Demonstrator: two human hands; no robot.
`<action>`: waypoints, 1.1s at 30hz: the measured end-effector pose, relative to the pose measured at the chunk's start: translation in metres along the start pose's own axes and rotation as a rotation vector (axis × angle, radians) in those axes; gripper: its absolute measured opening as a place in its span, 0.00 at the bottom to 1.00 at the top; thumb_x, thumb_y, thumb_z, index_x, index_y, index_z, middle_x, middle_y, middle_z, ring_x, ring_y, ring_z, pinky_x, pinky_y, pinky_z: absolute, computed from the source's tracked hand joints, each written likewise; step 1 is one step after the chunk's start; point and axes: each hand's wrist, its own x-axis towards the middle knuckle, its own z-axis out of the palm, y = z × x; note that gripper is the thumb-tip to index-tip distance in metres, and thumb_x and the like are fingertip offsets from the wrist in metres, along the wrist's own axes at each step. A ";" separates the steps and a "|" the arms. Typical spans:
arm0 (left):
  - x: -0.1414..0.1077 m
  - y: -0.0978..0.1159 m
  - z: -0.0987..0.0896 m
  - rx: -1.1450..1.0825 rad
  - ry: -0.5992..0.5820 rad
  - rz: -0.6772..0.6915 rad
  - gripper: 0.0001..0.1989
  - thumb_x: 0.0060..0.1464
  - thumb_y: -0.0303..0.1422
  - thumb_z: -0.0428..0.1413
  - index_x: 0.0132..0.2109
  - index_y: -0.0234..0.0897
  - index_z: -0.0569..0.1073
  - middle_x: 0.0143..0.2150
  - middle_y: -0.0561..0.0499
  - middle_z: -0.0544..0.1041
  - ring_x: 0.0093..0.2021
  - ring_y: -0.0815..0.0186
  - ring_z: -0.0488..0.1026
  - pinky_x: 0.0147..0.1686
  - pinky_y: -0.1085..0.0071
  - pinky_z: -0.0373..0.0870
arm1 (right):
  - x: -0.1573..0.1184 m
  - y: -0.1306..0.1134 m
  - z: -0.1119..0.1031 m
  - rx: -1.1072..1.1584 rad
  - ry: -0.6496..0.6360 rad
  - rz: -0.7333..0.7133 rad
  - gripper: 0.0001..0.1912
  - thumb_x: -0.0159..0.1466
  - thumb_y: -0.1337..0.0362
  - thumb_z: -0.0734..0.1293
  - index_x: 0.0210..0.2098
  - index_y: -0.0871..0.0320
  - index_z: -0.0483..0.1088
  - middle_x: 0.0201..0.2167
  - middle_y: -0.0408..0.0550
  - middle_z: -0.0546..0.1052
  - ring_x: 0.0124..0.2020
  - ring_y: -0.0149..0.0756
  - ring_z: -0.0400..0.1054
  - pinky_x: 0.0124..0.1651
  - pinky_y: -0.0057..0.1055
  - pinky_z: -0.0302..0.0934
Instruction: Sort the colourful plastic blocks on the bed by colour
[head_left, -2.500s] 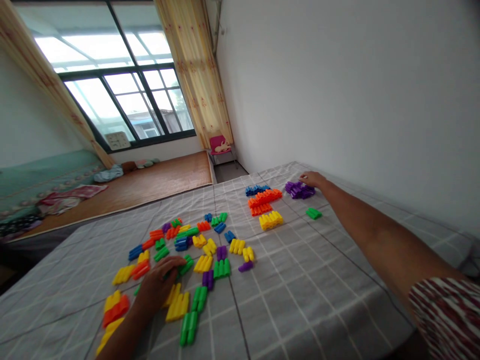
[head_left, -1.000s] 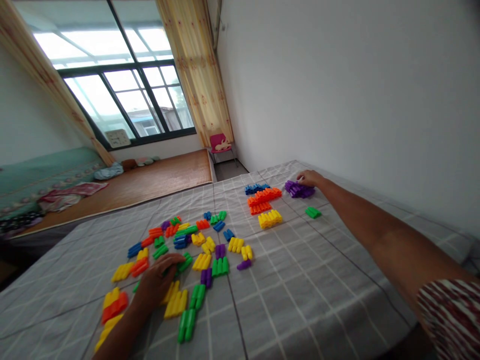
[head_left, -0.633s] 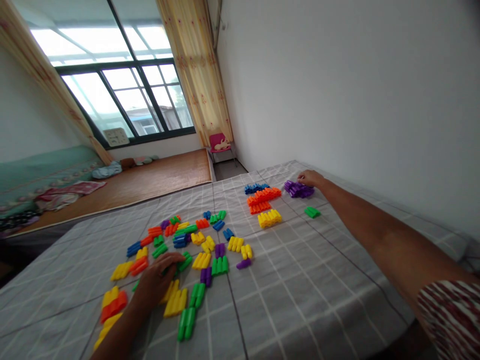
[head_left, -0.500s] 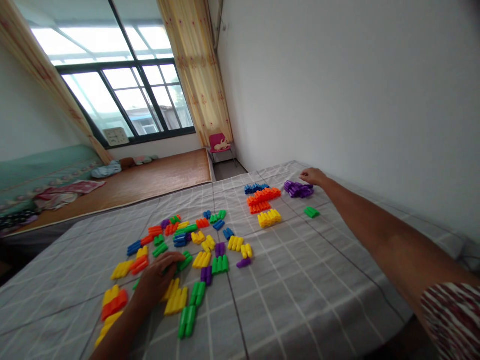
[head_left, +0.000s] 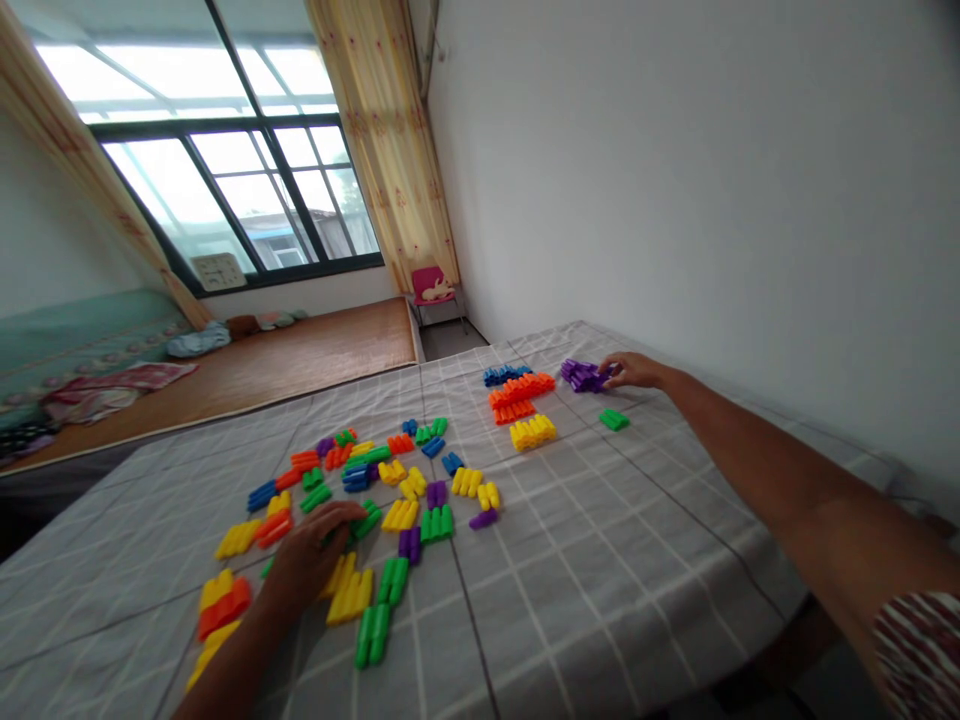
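My left hand is low over the scattered plastic building blocks, its bent fingers closed at the end of a green block. Just below it lie yellow blocks. Farther off to the right, my right hand reaches the right edge of a pile of purple blocks, with thumb and fingers closed on a purple block there. In front of that pile a lone green block rests on the cloth. Left of the purple pile sit grouped blue blocks, orange blocks and yellow blocks.
The blocks lie on a grey checked bed cover. A white wall runs along the right side. Beyond are a second bed with a brown mat, a pink chair and a curtained window.
My right hand has come down from above the purple pile to its right edge and closed there. My left hand stays by the green block. The view has shifted slightly.
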 end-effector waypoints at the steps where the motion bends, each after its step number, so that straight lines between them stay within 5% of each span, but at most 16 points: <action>1: 0.000 0.000 0.000 -0.001 -0.001 0.001 0.15 0.56 0.37 0.47 0.40 0.41 0.78 0.42 0.49 0.80 0.44 0.62 0.78 0.45 0.68 0.75 | 0.000 0.000 0.000 -0.006 0.005 -0.003 0.23 0.46 0.53 0.73 0.39 0.57 0.75 0.42 0.49 0.78 0.39 0.41 0.73 0.43 0.33 0.66; 12: 0.001 0.001 0.001 0.011 -0.002 -0.004 0.16 0.57 0.39 0.47 0.39 0.42 0.78 0.42 0.49 0.80 0.44 0.62 0.78 0.45 0.68 0.75 | -0.006 0.003 0.001 -0.174 0.096 -0.052 0.11 0.49 0.60 0.71 0.32 0.56 0.72 0.34 0.44 0.78 0.36 0.36 0.73 0.40 0.29 0.63; 20: -0.001 -0.002 0.001 0.007 0.014 0.010 0.15 0.57 0.39 0.47 0.41 0.42 0.78 0.44 0.48 0.80 0.45 0.61 0.77 0.47 0.66 0.74 | -0.024 -0.021 0.000 -0.226 0.252 -0.046 0.15 0.53 0.54 0.70 0.37 0.55 0.74 0.38 0.47 0.78 0.35 0.36 0.72 0.40 0.31 0.63; 27: 0.005 0.007 -0.010 0.005 0.084 0.015 0.16 0.57 0.40 0.47 0.41 0.41 0.78 0.43 0.48 0.80 0.45 0.61 0.77 0.47 0.65 0.73 | -0.070 -0.047 0.003 -0.076 -0.237 -0.096 0.32 0.49 0.48 0.72 0.50 0.54 0.73 0.42 0.49 0.79 0.41 0.41 0.73 0.44 0.32 0.64; 33: 0.013 0.021 -0.025 0.005 0.082 0.018 0.16 0.57 0.39 0.47 0.40 0.40 0.78 0.43 0.48 0.80 0.46 0.60 0.76 0.47 0.64 0.73 | -0.071 -0.059 0.019 -0.103 -0.187 -0.060 0.28 0.50 0.52 0.71 0.49 0.54 0.74 0.47 0.49 0.77 0.42 0.42 0.73 0.46 0.33 0.64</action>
